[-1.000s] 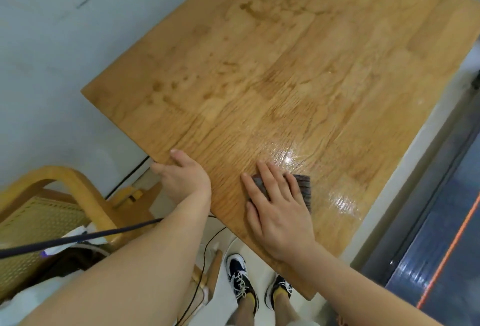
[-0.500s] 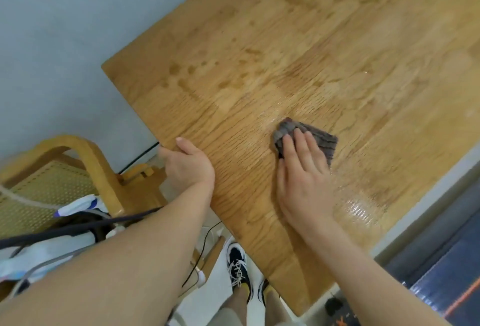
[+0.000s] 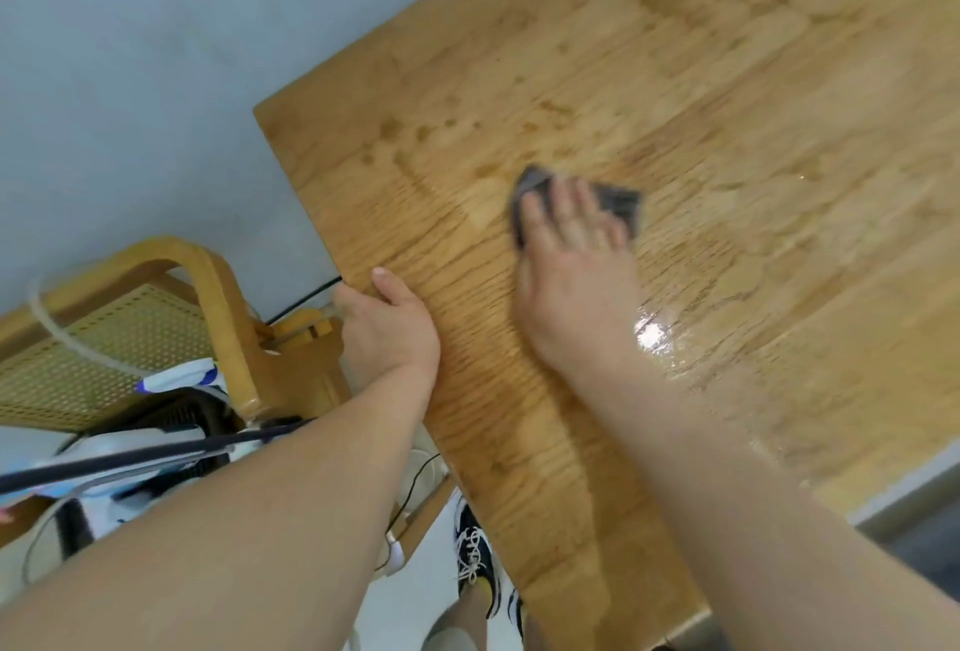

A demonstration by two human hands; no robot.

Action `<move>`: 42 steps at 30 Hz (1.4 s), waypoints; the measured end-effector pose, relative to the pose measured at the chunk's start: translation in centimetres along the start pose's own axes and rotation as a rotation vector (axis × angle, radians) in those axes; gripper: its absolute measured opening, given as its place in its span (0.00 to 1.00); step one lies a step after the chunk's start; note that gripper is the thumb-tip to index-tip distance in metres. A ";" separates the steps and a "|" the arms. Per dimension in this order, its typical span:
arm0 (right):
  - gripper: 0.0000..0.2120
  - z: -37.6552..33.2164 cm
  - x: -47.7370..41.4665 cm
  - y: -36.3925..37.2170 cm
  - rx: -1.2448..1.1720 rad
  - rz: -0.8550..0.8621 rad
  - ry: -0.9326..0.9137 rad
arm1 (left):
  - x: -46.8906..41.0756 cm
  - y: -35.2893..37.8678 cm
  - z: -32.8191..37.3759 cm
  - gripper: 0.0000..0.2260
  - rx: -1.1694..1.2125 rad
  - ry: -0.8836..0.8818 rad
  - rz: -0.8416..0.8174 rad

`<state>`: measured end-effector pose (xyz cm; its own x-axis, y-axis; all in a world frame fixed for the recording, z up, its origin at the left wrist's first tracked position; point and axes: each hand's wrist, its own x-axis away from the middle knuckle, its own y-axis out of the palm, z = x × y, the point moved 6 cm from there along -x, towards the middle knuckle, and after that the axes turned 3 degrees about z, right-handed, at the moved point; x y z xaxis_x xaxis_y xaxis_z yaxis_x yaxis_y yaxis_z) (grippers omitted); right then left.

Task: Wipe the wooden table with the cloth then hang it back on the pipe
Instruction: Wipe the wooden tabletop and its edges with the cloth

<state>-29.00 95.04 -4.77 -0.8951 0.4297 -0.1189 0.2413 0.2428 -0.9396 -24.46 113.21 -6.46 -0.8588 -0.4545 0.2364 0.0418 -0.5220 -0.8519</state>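
Cloth under flat right hand fingers, left hand on table edge

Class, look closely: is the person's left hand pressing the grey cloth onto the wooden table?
No: the right hand presses the grey cloth; the left hand grips the wooden table edge.

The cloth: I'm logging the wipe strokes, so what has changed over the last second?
The right hand has pushed the cloth away from the near edge toward the middle of the wooden table, leaving a wet sheen behind it. The left hand stayed gripping the table's edge, and the cloth stayed flat under the fingers.
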 end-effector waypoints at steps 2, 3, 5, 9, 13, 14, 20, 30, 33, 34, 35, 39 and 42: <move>0.24 -4.1 4.3 1.3 -0.049 -0.092 -0.221 | -0.1 0.1 0.0 0.23 -0.013 0.000 0.015; 0.24 -4.7 6.3 1.4 -0.066 -0.143 -0.293 | -0.1 0.2 -0.1 0.23 -0.021 0.002 0.025; 0.23 -2.7 8.1 0.3 -0.068 -0.182 -0.347 | -0.1 0.3 -0.2 0.23 -0.023 0.004 0.032; 0.24 6.5 3.3 -2.4 0.035 -0.052 -0.045 | -0.2 0.3 -0.1 0.22 -0.010 -0.001 0.045; 0.25 6.3 -1.1 -1.8 0.061 -0.005 0.258 | 0.0 0.3 -0.1 0.22 -0.013 0.002 0.047; 0.25 4.0 -0.7 -1.3 0.047 -0.004 0.193 | 0.0 0.3 -0.1 0.22 -0.014 0.000 0.047; 0.22 -1.2 6.6 -0.3 -0.074 -0.184 -0.274 | 0.2 0.0 0.1 0.23 -0.022 0.013 0.048; 0.24 -1.1 -2.8 0.8 0.028 -0.010 0.099 | 0.2 0.1 0.2 0.22 0.011 0.002 -0.005; 0.23 -6.7 1.1 2.2 -0.055 -0.164 -0.209 | 0.3 -0.1 0.3 0.20 0.029 -0.010 -0.067; 0.22 -6.5 2.2 1.9 -0.079 -0.201 -0.272 | 0.4 -0.2 0.1 0.20 0.039 -0.011 -0.102; 0.21 -5.6 3.3 1.4 -0.084 -0.232 -0.335 | 0.5 -0.5 0.1 0.20 0.079 -0.019 -0.150; 0.23 1.2 2.7 -1.1 0.024 -0.188 -0.232 | -2.7 -1.6 1.0 0.08 0.436 -0.123 -0.375; 0.25 3.0 -2.8 -1.1 0.077 -0.047 0.219 | -8.6 -2.0 3.4 0.11 0.523 -0.111 -0.318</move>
<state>-27.87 90.90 -4.35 -0.8000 0.6000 -0.0097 0.1644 0.2036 -0.9651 -15.44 115.71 -5.19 -0.8133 -0.2762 0.5121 0.0614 -0.9159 -0.3966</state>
